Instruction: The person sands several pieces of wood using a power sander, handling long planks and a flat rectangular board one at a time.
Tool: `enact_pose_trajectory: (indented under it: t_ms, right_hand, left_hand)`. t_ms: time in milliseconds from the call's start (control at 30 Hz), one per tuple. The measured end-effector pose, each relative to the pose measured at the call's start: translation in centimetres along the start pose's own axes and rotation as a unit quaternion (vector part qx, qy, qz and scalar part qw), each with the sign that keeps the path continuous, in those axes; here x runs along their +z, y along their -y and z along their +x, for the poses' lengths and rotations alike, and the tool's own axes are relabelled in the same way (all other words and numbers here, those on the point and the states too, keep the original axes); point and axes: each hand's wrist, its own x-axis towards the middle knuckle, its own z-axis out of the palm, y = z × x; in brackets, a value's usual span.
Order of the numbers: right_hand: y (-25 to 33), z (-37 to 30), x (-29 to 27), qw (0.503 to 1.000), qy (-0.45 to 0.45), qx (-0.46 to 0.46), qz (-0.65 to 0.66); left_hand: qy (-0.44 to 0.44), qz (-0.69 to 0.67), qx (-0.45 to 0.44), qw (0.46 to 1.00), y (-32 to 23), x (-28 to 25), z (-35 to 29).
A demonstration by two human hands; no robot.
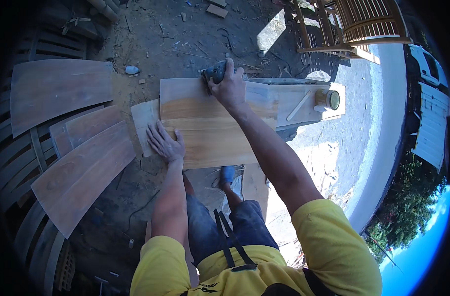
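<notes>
Wood panel (212, 128), light tan with a darker honey band across its upper half, lying flat on a low work stand (304, 98) over bare dirt ground (185, 34); a second pale panel (145, 121) shows from beneath its left edge

Right hand (228, 86): arm stretched forward and nearly straight from a yellow sleeve, hand clenched around a dark handheld power sander (216, 72) that sits at the panel's far edge, near its middle

Left hand (165, 143): forearm reaching straight ahead, hand released and grasping nothing, palm down with fingers spread, pressing flat on the panel's near left corner where it overlaps the pale panel

Containers: one round tin (328, 98), cream-yellow side and dark open top, standing on the right end of the stand, well apart from both hands; any label on it is too small to tell. A pale flat stick (299, 106) lies slanted just beside it, to its left

Surroundings: curved wood panels (77, 167), grey-brown, laid overlapping at the left on slatted pieces; a larger curved panel (60, 93) behind them. Slatted wooden furniture (358, 24) stands at the upper right. A blue shoe (227, 173) shows below the panel's near edge, above dark trousers
</notes>
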Motion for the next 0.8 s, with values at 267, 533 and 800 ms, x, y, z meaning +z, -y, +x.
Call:
enact_pose_trajectory:
  t_ms: [267, 533, 800]
  right_hand:
    - [-12.3, -0.2, -6.1, 0.987, -0.103, 0.098, -0.069]
    - [-11.1, -1.7, -4.4, 0.981, -0.13, 0.116, -0.089]
    - [1.6, -2.6, 1.8, 0.993, -0.03, -0.102, -0.043]
  left_hand:
    - [-0.008, 0.007, -0.009, 1.0, -0.5, 0.5, -0.2]
    - [-0.012, 0.0, -0.017, 1.0, 0.2, 0.1, 0.2]
    - [0.001, -0.039, -0.033, 0.999, 0.1, -0.1, 0.1]
